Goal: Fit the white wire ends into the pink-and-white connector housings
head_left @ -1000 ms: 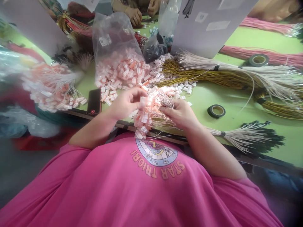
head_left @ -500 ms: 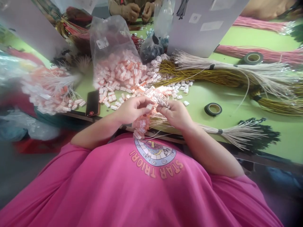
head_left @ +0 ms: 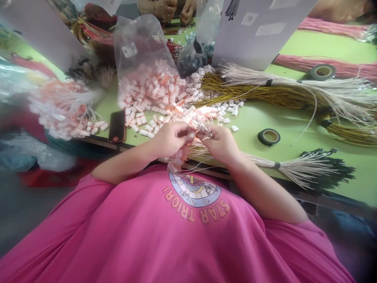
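My left hand (head_left: 173, 137) pinches a small white connector housing (head_left: 192, 134) between thumb and fingertips. Closed around a bundle of thin white wires (head_left: 203, 127) with bare-looking metal ends is my right hand (head_left: 220, 143); the fingertips of both hands nearly meet. Below my left hand hangs a cluster of white and orange connectors (head_left: 177, 159) on wires, close to the shirt. Beyond the hands spreads a heap of loose white and orange connector housings (head_left: 147, 116), part of it in a clear plastic bag (head_left: 141, 39). The wires' far end, with black connectors (head_left: 330, 169), lies to the right.
On the green table (head_left: 250, 118) are rolls of black tape (head_left: 269, 136), a phone (head_left: 117, 125) at the front edge, and white and yellow wire bundles (head_left: 259, 94). Wired connectors (head_left: 64, 110) lie left. Grey partitions (head_left: 250, 35) stand behind; another person's hands (head_left: 173, 10) work beyond.
My left hand has brought the connector housing closer to the wire ends in my right hand. The whole view has shifted slightly.
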`<state>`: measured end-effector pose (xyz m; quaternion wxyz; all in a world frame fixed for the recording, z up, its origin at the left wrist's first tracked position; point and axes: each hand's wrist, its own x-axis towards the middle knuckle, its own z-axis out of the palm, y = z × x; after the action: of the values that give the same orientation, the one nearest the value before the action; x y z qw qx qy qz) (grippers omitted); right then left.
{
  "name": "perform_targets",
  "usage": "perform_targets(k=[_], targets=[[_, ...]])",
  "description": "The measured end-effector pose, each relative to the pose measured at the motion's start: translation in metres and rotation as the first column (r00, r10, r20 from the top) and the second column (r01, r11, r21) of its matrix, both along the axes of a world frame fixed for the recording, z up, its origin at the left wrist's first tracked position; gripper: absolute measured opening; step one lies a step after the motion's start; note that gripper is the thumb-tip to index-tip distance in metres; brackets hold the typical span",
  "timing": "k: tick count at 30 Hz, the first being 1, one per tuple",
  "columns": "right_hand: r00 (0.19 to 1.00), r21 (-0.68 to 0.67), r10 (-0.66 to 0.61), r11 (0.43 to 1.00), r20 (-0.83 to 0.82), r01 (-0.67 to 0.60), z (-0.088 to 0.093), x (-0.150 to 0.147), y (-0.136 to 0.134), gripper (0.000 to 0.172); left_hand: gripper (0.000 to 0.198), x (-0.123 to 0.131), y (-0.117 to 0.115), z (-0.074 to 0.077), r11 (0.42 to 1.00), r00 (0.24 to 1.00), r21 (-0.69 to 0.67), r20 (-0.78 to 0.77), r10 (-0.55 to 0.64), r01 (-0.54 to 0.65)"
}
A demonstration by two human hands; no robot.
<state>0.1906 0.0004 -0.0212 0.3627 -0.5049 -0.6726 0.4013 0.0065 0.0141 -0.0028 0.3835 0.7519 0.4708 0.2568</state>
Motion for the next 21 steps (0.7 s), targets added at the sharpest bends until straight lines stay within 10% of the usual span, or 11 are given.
perform_targets(k=[11,21], targets=[[0.991,0.044,0.004,0.999,0.131,-0.010,-0.003,-0.002,-0.001,0.012,0.020,-0.002,-0.003,0.003,0.997,0.991,0.056,-0.124,-0.048,0.055],[0.994,-0.039,0.081,0.996,-0.080,-0.084,0.002,0.006,0.003,0.015,0.019,-0.020,0.003,0.013,0.948,0.979,0.260,-0.129,-0.156,0.185]])
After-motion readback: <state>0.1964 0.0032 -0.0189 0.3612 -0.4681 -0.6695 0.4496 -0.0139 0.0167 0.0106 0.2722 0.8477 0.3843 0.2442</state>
